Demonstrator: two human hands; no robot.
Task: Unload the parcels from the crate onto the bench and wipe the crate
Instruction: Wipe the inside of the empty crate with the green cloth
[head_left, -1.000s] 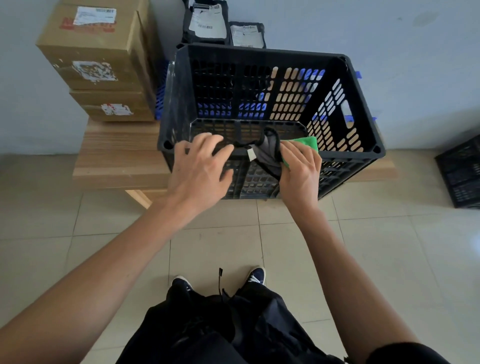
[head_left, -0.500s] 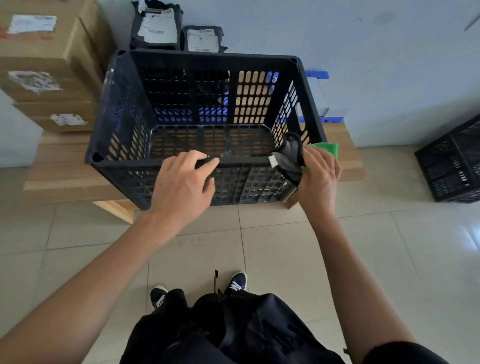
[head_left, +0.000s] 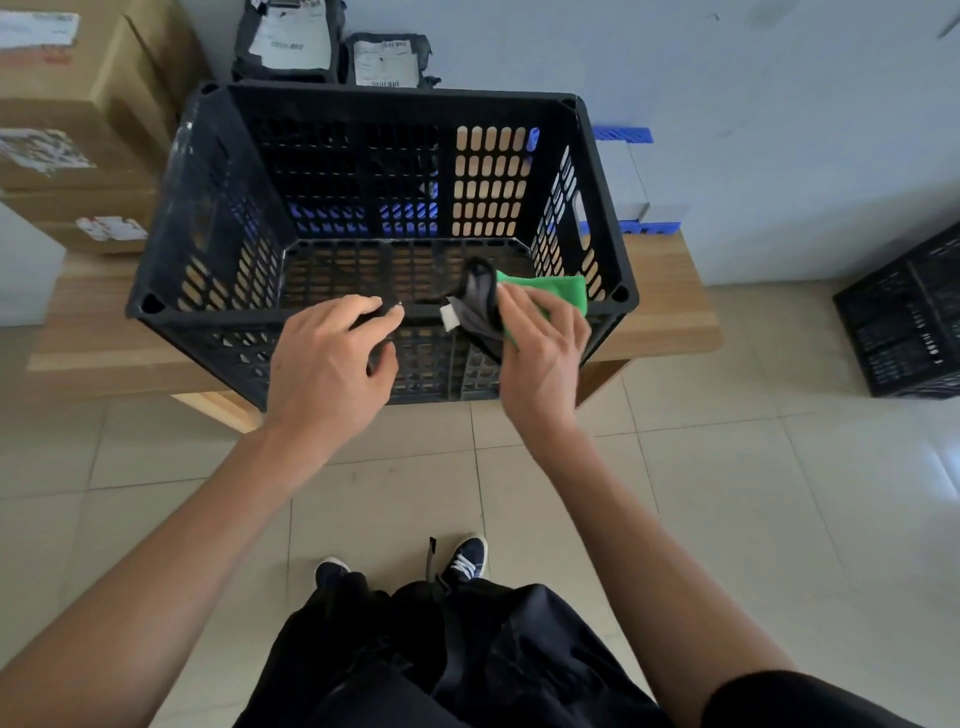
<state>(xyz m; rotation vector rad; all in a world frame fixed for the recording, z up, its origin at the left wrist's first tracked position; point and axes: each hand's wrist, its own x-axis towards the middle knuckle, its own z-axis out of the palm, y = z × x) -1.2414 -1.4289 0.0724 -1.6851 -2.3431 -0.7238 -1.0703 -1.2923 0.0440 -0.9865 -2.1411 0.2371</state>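
Note:
A black slatted crate (head_left: 218, 218) stands on a low wooden bench (head_left: 660, 312), and nothing lies inside it. My left hand (head_left: 327, 364) rests on the crate's near rim with the fingers curled over the edge. My right hand (head_left: 540, 358) presses a green and grey cloth (head_left: 550, 291) with a white tag against the same rim, toward the near right corner. Two black parcel bags (head_left: 291, 41) with white labels stand behind the crate against the wall. Stacked cardboard boxes (head_left: 78, 119) sit at the bench's left end.
A second black crate (head_left: 904, 322) stands on the tiled floor at the right. A blue plastic piece (head_left: 623, 135) and a white box (head_left: 634, 192) sit behind the crate's right side. My shoes and dark trousers are below, close to the bench.
My right hand with the cloth has slid from the crate's near right corner back left along the rim. My left hand stays on the rim. The head camera has shifted slightly.

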